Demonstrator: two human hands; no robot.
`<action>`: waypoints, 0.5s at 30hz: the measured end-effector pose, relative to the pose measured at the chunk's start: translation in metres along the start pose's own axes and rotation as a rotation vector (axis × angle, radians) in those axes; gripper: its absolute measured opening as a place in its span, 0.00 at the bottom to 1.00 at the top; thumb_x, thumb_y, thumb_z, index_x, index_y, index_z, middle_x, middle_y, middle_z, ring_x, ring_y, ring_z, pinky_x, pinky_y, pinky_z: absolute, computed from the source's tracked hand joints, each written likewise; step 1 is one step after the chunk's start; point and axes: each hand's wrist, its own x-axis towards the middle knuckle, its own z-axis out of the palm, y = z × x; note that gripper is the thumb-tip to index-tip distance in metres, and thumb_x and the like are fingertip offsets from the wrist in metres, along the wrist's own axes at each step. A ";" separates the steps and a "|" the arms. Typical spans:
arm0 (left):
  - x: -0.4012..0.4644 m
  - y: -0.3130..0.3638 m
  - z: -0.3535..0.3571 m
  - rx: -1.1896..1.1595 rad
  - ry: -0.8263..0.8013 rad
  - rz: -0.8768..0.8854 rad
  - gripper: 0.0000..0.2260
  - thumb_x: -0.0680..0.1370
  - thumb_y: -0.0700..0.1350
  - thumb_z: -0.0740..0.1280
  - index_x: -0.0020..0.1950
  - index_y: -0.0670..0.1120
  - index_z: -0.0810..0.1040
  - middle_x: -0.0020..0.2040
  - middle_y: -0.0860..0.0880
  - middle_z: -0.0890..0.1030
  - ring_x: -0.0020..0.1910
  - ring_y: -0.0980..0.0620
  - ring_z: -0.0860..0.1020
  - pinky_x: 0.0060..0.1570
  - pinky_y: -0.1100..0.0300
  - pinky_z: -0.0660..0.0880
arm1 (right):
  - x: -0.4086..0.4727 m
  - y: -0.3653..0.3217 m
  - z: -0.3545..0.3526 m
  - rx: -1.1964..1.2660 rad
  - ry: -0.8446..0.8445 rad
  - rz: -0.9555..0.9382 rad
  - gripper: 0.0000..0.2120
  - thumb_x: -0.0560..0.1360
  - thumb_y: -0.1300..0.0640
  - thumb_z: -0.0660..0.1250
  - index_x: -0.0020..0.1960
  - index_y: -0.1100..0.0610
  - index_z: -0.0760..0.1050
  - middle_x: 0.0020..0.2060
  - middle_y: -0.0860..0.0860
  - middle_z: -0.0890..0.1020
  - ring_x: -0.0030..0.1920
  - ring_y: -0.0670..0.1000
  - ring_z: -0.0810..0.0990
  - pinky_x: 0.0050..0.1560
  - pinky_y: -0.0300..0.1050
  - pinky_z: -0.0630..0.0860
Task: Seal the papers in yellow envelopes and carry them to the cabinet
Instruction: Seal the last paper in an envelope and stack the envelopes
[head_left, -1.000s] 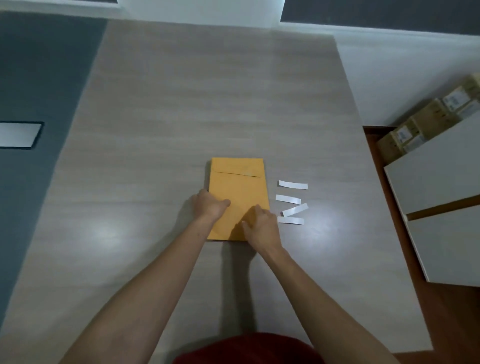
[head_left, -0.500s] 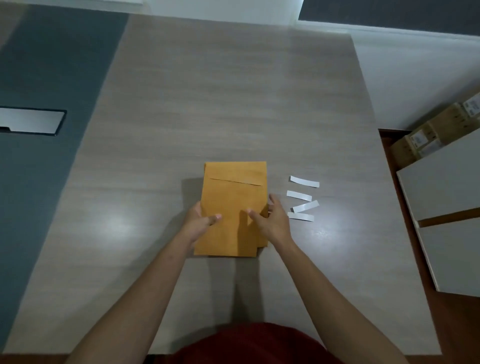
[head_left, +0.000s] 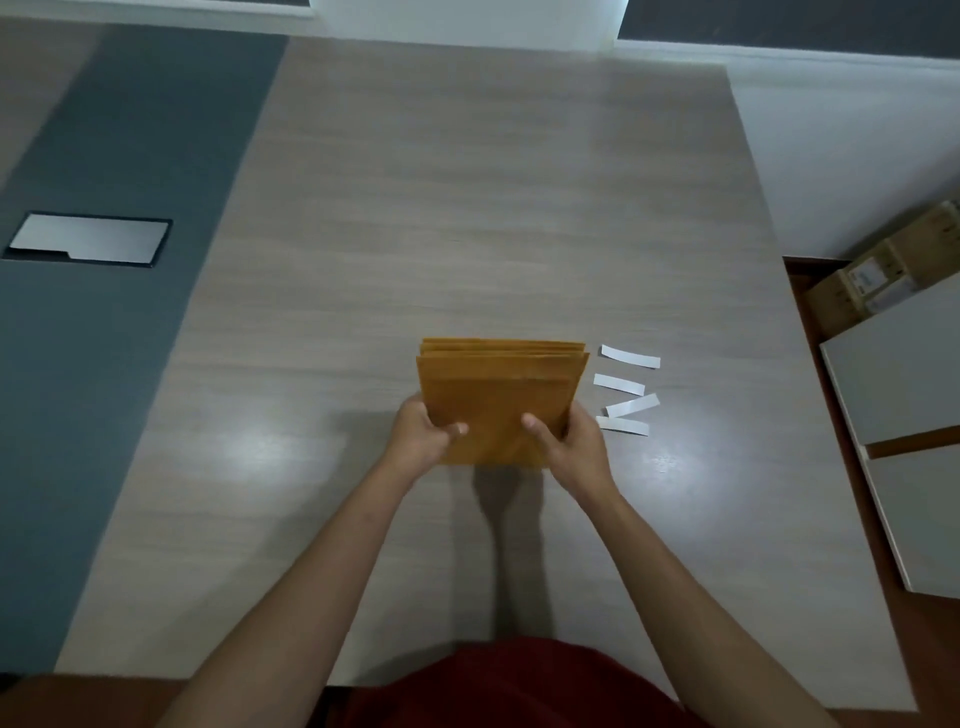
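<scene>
A stack of several yellow envelopes (head_left: 498, 395) is held tilted up above the wooden table (head_left: 467, 208), its top edges fanned slightly apart. My left hand (head_left: 421, 434) grips the stack's left side, thumb across the front. On the right side my right hand (head_left: 571, 441) grips it the same way. The stack's lower edge lies behind my hands. Any papers inside are hidden.
Several white peel-off strips (head_left: 626, 387) lie on the table just right of the envelopes. A low white cabinet (head_left: 904, 395) stands to the right, with cardboard boxes (head_left: 878, 280) behind it. A grey panel with a metal plate (head_left: 88, 239) lies at left.
The envelopes lay flat under both hands a second ago. Both hands have since taken the stack by its sides and raised it off the table, tilting it upright.
</scene>
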 end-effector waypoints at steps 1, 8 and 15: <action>-0.005 -0.008 0.005 0.005 -0.004 -0.051 0.24 0.71 0.34 0.75 0.66 0.40 0.75 0.61 0.42 0.81 0.59 0.43 0.80 0.60 0.51 0.76 | -0.004 0.010 0.005 -0.005 -0.018 0.053 0.19 0.73 0.47 0.72 0.62 0.47 0.73 0.53 0.41 0.81 0.56 0.48 0.81 0.50 0.36 0.78; -0.004 -0.023 0.009 -0.032 0.058 -0.015 0.22 0.70 0.33 0.76 0.61 0.46 0.77 0.51 0.53 0.83 0.49 0.58 0.81 0.54 0.57 0.78 | -0.014 0.013 0.009 0.060 0.038 0.109 0.19 0.70 0.45 0.75 0.58 0.42 0.73 0.52 0.40 0.81 0.51 0.41 0.81 0.49 0.36 0.79; 0.003 -0.025 0.009 -0.022 0.067 0.078 0.18 0.80 0.33 0.55 0.34 0.46 0.73 0.31 0.47 0.75 0.35 0.50 0.72 0.45 0.53 0.73 | -0.015 0.015 0.017 0.020 0.063 0.193 0.12 0.71 0.71 0.71 0.41 0.55 0.76 0.40 0.55 0.80 0.44 0.53 0.79 0.48 0.51 0.81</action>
